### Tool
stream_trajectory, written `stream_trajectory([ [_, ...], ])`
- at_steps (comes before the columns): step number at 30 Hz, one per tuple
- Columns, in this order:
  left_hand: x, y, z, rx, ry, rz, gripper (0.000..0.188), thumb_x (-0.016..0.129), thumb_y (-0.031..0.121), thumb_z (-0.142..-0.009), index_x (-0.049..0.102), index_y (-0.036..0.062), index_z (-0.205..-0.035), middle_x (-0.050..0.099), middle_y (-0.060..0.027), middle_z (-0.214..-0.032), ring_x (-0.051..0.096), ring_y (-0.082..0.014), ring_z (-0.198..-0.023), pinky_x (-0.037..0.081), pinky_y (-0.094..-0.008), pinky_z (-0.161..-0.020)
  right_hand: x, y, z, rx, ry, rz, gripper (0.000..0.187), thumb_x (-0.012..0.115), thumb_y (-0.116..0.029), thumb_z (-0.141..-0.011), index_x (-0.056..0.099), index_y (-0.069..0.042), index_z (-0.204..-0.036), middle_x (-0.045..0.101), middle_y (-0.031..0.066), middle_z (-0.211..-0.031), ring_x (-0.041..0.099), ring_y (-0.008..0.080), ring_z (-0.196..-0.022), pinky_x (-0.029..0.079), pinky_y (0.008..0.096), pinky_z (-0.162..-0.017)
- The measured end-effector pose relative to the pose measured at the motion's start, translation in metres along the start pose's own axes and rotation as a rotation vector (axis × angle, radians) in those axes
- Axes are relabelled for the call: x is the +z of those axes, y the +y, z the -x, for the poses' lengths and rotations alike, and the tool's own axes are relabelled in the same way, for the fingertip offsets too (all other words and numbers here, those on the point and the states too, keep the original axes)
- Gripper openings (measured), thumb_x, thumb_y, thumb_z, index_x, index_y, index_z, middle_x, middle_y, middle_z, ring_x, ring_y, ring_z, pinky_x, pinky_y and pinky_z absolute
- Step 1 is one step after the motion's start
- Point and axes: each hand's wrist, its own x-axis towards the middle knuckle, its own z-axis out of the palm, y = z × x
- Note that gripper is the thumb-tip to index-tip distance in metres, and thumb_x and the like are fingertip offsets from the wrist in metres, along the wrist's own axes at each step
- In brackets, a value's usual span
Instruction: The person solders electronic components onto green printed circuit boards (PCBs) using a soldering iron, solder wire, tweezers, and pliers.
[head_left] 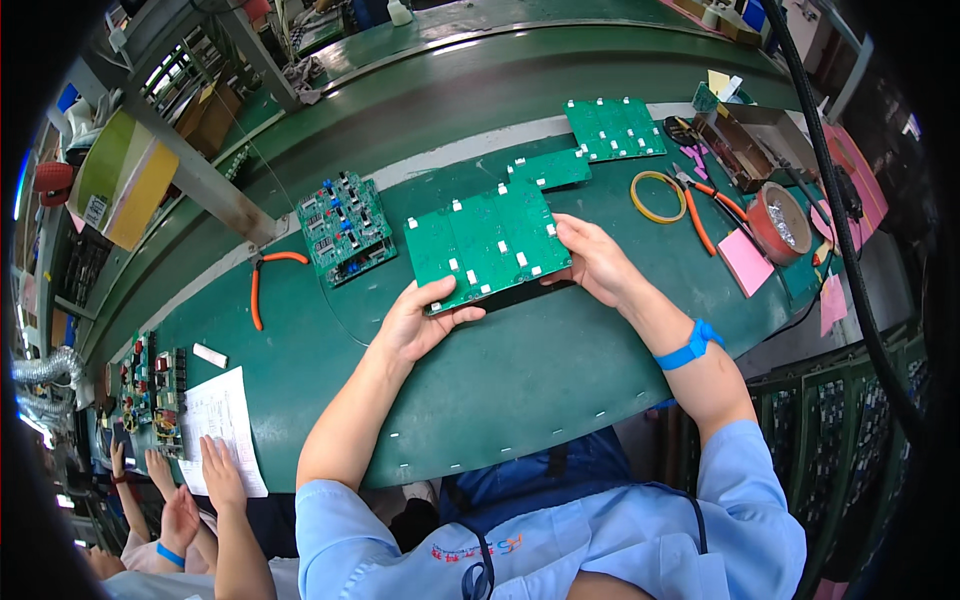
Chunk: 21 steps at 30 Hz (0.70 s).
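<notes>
Between both hands I hold a green circuit board panel [480, 235] with small white connectors, tilted above the green bench. My left hand [415, 320] grips its lower left corner, thumb on top and fingers beneath. My right hand [592, 258] pinches the right edge, thumb on the upper face. Just behind the held panel lies a smaller green board [555, 168], partly covered by it. Another green board with white connectors [615, 130] lies farther back. To the left stands a stack of populated circuit boards [345, 228].
Orange-handled pliers [262, 285] lie left, orange-handled cutters [705, 210] right. Near them are a yellow tape roll [658, 196], pink notes [745, 262], a round tub of small parts [780, 222] and a metal box [750, 145]. Co-workers' hands [222, 475] are beside a paper sheet [222, 425].
</notes>
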Motion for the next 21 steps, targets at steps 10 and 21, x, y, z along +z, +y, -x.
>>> stream_trajectory([
  [10,0.005,0.003,-0.001,-0.089,0.003,-0.057,0.034,0.053,0.006,-0.073,0.042,0.0019,-0.105,0.051,-0.0111,-0.098,0.052,-0.0218,-0.087,0.048,-0.0383,-0.068,0.003,-0.004,0.002,-0.041,-0.010,0.035,0.040,0.035,-0.026,-0.085,0.029,-0.005,-0.119,0.047,0.0054,-0.105,0.051,0.0143,-0.087,0.044,0.0295,-0.068],
  [21,0.019,0.005,0.004,0.369,0.102,-0.494,0.025,0.053,0.007,-0.073,0.048,-0.0012,-0.096,0.054,-0.0076,-0.088,0.054,-0.0152,-0.075,0.047,-0.0272,-0.063,-0.007,-0.002,0.009,-0.261,0.195,0.237,0.034,0.039,-0.027,-0.084,0.045,0.002,-0.101,0.055,0.0122,-0.087,0.054,0.0177,-0.078,0.044,0.0272,-0.069],
])
